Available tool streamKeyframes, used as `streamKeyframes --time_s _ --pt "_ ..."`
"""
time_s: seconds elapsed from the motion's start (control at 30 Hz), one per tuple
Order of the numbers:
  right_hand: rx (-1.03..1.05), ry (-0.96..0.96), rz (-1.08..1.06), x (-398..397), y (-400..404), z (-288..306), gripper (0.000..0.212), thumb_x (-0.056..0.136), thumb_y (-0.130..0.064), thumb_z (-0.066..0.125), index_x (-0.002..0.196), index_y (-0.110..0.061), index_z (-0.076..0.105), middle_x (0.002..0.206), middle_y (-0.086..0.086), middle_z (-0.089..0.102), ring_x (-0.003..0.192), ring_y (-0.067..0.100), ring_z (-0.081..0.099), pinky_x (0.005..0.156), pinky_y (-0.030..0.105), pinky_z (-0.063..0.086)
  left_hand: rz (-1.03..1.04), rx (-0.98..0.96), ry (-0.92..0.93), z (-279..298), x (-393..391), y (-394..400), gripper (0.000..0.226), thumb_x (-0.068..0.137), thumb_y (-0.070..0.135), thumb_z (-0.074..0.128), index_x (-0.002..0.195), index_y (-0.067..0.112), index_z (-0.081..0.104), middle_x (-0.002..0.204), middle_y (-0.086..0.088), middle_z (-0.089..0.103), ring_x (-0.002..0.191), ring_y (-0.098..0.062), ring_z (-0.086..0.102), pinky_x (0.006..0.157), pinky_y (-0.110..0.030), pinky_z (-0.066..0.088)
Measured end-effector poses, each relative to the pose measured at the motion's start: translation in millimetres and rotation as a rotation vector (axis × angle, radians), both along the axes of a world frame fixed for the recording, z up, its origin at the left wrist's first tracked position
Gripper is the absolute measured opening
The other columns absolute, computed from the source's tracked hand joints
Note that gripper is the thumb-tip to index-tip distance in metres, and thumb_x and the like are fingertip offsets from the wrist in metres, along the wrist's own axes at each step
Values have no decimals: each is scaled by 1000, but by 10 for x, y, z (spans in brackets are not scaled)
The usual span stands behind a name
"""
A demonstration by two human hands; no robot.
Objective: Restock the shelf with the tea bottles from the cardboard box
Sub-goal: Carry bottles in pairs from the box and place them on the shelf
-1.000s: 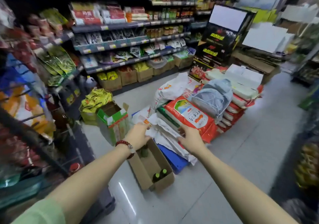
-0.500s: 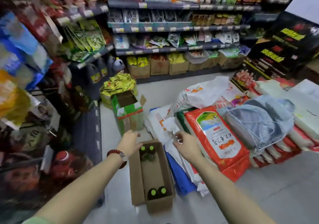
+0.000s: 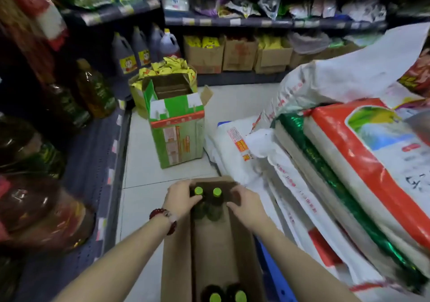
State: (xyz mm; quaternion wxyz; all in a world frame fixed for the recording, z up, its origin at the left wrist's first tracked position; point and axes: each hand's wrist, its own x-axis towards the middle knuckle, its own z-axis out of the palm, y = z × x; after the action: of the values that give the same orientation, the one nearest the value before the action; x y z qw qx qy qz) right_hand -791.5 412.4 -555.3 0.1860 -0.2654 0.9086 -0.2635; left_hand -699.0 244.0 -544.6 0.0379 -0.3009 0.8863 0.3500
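Both hands reach into the cardboard box (image 3: 176, 250): left hand (image 3: 180, 198) and right hand (image 3: 247, 205) flank two green-capped tea bottles (image 3: 207, 202) between them

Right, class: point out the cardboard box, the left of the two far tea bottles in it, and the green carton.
cardboard box (image 3: 218, 250): head view, bare inside floor.
left far tea bottle (image 3: 198, 190): head view, its green cap.
green carton (image 3: 178, 136): head view, its front wall.

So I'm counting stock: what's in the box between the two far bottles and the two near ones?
Nothing: in the head view the cardboard box floor is bare between the far bottles and near bottles.
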Motion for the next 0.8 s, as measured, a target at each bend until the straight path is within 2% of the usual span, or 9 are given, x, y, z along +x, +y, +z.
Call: streamKeyframes --time_s 0.1,0.17,0.33,0.4,0.53,0.63,0.8 --pt "-13 13 6 -129 -155 -618 35 84 -20 66 117 -10 58 118 8 65 108 23 60 87 25 43 -4 -38 35 -611 -163 -105 42 79 27 71 117 10 62 120 -10 64 109 -25 60 96 -35 48" --pt "-28 20 -1 -216 -228 -871 37 83 -21 67 117 -11 58 117 8 65 109 24 59 89 27 44 -24 -62 38 -882 -243 -162 44 81 24 70 121 9 59 123 -11 61 113 -24 56 97 -30 43" --pt "-65 36 -41 -421 -374 -1453 41 81 -25 69 118 -14 57 116 4 64 109 22 58 86 25 41 -30 -145 51 -1493 -474 -271 52 81 27 71 126 8 55 133 -8 50 124 -23 43 105 -28 31" --pt "-65 45 -42 -477 -412 -1589 45 81 -27 69 122 -15 55 119 4 63 112 22 57 88 25 40 -26 -217 46 -1624 -538 -278 56 80 33 70 128 10 55 140 -4 45 131 -22 36 109 -30 28" --pt "-149 4 -97 -525 -495 -1768 51 80 -28 72 125 -13 56 121 2 63 113 18 56 87 16 35 -19 -372 80 -1754 -572 -267 50 80 42 67 123 19 60 143 4 42 135 -17 33 107 -32 31" --pt "-252 -68 -132 -498 -550 -1863 44 77 -26 75 117 -15 63 113 -1 68 104 12 59 93 22 43 21 -344 91 -1816 -579 -271 49 78 44 69 121 22 63 144 6 41 136 -16 31 108 -36 29" --pt "-349 -105 -195 -429 -573 -1913 28 80 -21 72 107 -19 66 98 -8 68 93 7 58 82 17 39 73 -297 164 -1914 -577 -271 45 76 44 70 117 26 65 142 9 42 134 -12 33 106 -35 29"
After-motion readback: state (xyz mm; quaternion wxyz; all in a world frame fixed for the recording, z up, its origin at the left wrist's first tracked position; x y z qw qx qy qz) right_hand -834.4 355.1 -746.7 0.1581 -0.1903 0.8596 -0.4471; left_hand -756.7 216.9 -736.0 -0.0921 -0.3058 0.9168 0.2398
